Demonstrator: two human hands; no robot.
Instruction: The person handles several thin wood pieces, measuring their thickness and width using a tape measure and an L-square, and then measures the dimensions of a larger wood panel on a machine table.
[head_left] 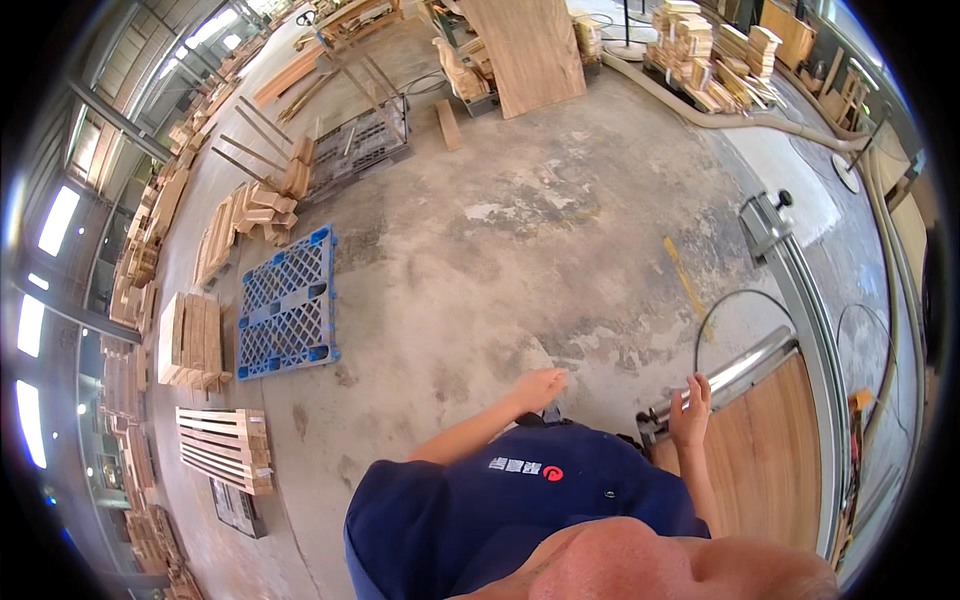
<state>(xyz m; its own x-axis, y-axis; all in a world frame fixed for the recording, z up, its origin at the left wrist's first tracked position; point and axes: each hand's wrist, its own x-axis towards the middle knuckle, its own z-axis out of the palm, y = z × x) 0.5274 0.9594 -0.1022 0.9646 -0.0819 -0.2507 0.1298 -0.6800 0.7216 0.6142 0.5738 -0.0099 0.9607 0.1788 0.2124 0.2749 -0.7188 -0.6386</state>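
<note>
My left hand [540, 390] is in front of my body, over the concrete floor, with its fingers curled closed. Whatever they hold, if anything, is hidden. My right hand [690, 412] is raised with its fingers apart and nothing visible in it. Beside it on the right lies a large brown wood panel [765, 455] on a machine table. A shiny metal bar [745, 378] runs along the panel's far edge, close to my right fingertips. I cannot tell whether the hand touches the bar.
A grey metal rail [812, 300] borders the panel on the right. A black cable [705, 325] loops beyond the bar. To the left are a blue plastic pallet [287, 300] and stacked wood pieces [190, 340]. A thick hose [700, 118] crosses the floor at the far right.
</note>
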